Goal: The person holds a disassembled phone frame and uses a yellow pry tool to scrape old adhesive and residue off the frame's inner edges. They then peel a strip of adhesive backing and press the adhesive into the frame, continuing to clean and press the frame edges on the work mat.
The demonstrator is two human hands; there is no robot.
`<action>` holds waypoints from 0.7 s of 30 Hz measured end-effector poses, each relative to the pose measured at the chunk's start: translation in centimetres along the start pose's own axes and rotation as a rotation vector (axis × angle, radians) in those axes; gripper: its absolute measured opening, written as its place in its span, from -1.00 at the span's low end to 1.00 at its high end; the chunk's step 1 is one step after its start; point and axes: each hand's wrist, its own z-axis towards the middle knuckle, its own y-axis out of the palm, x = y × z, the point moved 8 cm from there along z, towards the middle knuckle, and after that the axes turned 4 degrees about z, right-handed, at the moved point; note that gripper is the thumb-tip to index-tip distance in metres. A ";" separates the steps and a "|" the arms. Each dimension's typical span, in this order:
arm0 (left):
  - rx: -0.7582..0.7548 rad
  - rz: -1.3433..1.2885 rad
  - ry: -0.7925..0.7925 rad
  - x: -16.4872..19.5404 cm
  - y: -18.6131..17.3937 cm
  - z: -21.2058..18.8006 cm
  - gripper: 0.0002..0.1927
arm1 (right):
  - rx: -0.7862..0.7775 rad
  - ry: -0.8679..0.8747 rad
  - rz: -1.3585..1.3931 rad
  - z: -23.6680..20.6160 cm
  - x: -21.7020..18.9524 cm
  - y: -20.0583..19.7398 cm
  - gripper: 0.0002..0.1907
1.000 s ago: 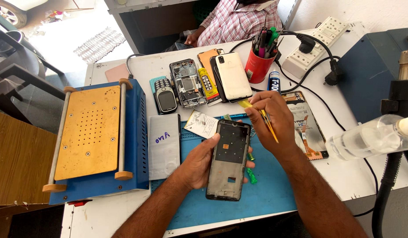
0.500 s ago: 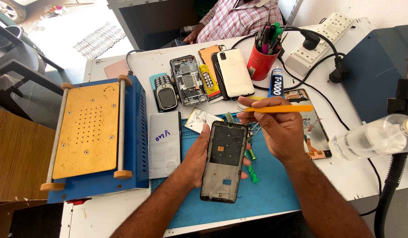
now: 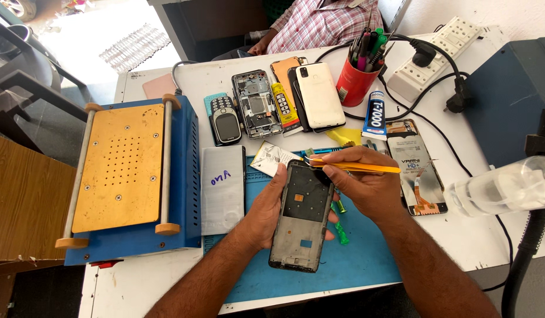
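Tweezers (image 3: pixel 358 168) now lower, tips hidden against phone frame (image 3: pixel 301 217).

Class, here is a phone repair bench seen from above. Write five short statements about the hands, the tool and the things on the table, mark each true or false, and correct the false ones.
1. The left hand holds a bare phone frame. True.
2. The right hand holds a red screwdriver. False: it holds a yellow pry tool.
3. The red pen cup lies tipped over. False: it stands upright, full of pens.
4. A keypad phone lies beside the blue heating plate machine. True.
5. The phone frame rests inside the machine. False: it is held over the blue work mat.
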 end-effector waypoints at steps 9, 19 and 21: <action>0.001 -0.086 -0.018 -0.5 -0.3 -0.1 -0.14 | -0.106 -0.257 -0.260 0.2 -3.0 1.5 -0.82; -0.071 0.190 0.049 -0.1 0.6 -0.5 -0.53 | -0.168 -0.577 -0.455 -0.8 -5.9 3.4 -0.76; -0.053 0.224 0.070 0.0 0.9 -0.6 -0.54 | -0.164 -0.605 -0.479 -1.0 -6.0 3.5 -0.77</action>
